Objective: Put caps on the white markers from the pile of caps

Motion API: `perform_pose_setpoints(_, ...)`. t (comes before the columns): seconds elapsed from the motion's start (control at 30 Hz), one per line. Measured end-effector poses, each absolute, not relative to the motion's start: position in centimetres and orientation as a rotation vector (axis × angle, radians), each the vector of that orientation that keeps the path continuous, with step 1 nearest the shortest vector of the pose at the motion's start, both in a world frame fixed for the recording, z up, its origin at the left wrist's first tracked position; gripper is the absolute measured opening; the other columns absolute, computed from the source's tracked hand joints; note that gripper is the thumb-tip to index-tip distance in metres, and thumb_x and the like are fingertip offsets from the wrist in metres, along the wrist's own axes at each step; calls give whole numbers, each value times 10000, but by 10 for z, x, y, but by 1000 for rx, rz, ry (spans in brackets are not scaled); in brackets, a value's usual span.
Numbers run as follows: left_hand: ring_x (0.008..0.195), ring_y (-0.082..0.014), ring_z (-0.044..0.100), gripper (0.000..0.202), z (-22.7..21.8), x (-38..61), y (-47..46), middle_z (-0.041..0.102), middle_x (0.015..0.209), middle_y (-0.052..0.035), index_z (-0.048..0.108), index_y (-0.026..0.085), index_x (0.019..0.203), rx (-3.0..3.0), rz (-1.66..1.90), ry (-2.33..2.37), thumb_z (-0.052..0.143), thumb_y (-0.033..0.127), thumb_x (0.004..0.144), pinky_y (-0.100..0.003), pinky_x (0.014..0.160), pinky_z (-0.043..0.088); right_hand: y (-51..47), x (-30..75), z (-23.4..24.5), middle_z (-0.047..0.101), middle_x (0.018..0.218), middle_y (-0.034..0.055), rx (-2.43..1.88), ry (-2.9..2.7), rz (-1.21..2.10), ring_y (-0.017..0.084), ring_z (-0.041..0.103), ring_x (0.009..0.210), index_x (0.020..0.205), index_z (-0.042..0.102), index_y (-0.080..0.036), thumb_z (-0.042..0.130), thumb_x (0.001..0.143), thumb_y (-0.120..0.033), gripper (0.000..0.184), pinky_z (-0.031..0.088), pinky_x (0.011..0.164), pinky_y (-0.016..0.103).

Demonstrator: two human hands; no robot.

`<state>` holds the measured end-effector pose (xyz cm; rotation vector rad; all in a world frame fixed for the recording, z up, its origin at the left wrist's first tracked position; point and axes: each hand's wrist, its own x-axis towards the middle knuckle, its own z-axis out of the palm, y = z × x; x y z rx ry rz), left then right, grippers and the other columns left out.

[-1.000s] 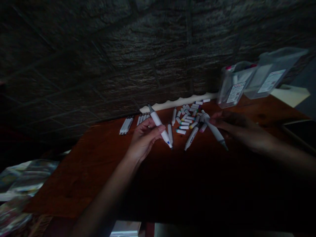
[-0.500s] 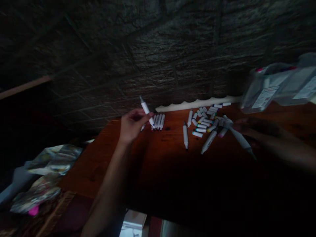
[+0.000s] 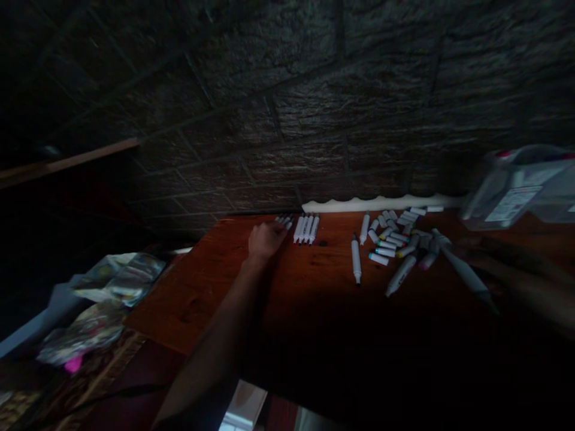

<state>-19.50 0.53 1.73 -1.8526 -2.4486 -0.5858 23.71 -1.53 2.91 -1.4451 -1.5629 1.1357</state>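
My left hand (image 3: 266, 239) reaches to the back of the wooden table (image 3: 251, 299). Its fingers are curled on a white marker (image 3: 284, 220), at the left end of a row of markers (image 3: 306, 228) lying side by side by the wall. My right hand (image 3: 507, 258), dim in shadow at the right, is closed on a long grey-white marker (image 3: 465, 275) whose tip points down and right. Between the hands lies a heap of marker caps (image 3: 395, 239), with two loose markers (image 3: 356, 260) (image 3: 401, 274) in front of it.
A clear plastic case (image 3: 516, 191) with labels stands at the back right. A white wavy strip (image 3: 381, 203) runs along the foot of the dark stone wall (image 3: 287, 108). Crumpled wrappers and cloth (image 3: 99, 299) lie off the table's left edge.
My left hand has carried its marker from the table's middle back and left to the row by the wall. The view has swung left. My right hand stays by the caps with its marker.
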Motion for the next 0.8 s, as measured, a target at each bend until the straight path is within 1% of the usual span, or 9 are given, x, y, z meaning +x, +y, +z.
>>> perform_pose_setpoints(0.1, 951, -264, 677, 264, 18, -198, 5, 747, 1024, -76, 745, 213, 952, -1875, -628, -2348, 567, 377, 845, -326, 846, 471, -16, 236, 32, 708, 837, 90, -1497, -1573, 1081, 270, 630, 686, 824, 731, -348, 641, 603, -729, 450, 504, 503, 356)
perform_pose_setpoints(0.2, 944, -216, 676, 303, 18, -190, 4, 744, 1033, -49, 728, 210, 989, -1954, -663, -2253, 513, 399, 890, -279, 852, 472, -17, 234, 33, 698, 771, 84, -1504, -1574, 1078, 268, 626, 652, 809, 732, -342, 643, 611, -717, 433, 492, 484, 351)
perform_pose_setpoints(0.27, 957, -194, 670, 317, 16, -179, 6, 742, 1034, -30, 717, 221, 1025, -2029, -661, -2192, 482, 400, 910, -253, 858, 469, -17, 232, 33, 715, 819, 80, -1476, -1567, 1118, 278, 644, 691, 815, 734, -348, 656, 607, -710, 424, 509, 508, 356)
perform_pose_setpoints(0.33, 975, -194, 660, 307, 12, -166, 9, 737, 1028, -31, 717, 226, 1028, -2096, -628, -2145, 485, 389, 907, -252, 873, 464, -17, 231, 33, 727, 899, 77, -1447, -1576, 1169, 277, 651, 730, 823, 739, -348, 665, 613, -702, 418, 523, 547, 354)
perform_pose_setpoints(0.47, 990, -225, 643, 284, 10, -152, 16, 726, 1016, -62, 740, 218, 946, -2158, -514, -2116, 506, 368, 885, -292, 909, 455, -16, 231, 31, 722, 885, 75, -1433, -1574, 1225, 236, 627, 688, 898, 737, -324, 661, 673, -664, 415, 497, 537, 310)
perform_pose_setpoints(0.6, 966, -262, 641, 259, 17, -149, 14, 729, 954, -81, 750, 213, 906, -2129, -407, -2172, 548, 359, 836, -347, 897, 464, -15, 235, 26, 712, 900, 52, -1435, -1494, 1214, 217, 620, 722, 936, 718, -298, 667, 681, -660, 446, 484, 556, 276)
perform_pose_setpoints(0.67, 964, -281, 637, 229, 21, -146, 11, 730, 927, -89, 754, 212, 872, -2116, -370, -2204, 581, 344, 800, -378, 904, 458, -15, 236, 25, 704, 883, 41, -1442, -1477, 1197, 206, 609, 720, 945, 713, -293, 667, 683, -660, 453, 466, 543, 260)
perform_pose_setpoints(0.73, 977, -307, 629, 224, 23, -141, 7, 727, 930, -110, 752, 197, 858, -2108, -365, -2229, 580, 324, 793, -424, 923, 439, -16, 235, 25, 700, 879, 37, -1417, -1473, 1226, 201, 608, 734, 946, 710, -286, 676, 686, -647, 446, 465, 554, 251)
perform_pose_setpoints(0.8, 999, -327, 617, 224, 24, -136, 6, 723, 938, -130, 748, 181, 854, -2109, -399, -2249, 566, 304, 803, -460, 941, 415, -17, 233, 27, 704, 915, 39, -1370, -1455, 1272, 204, 616, 774, 944, 704, -279, 699, 676, -626, 439, 480, 593, 252)
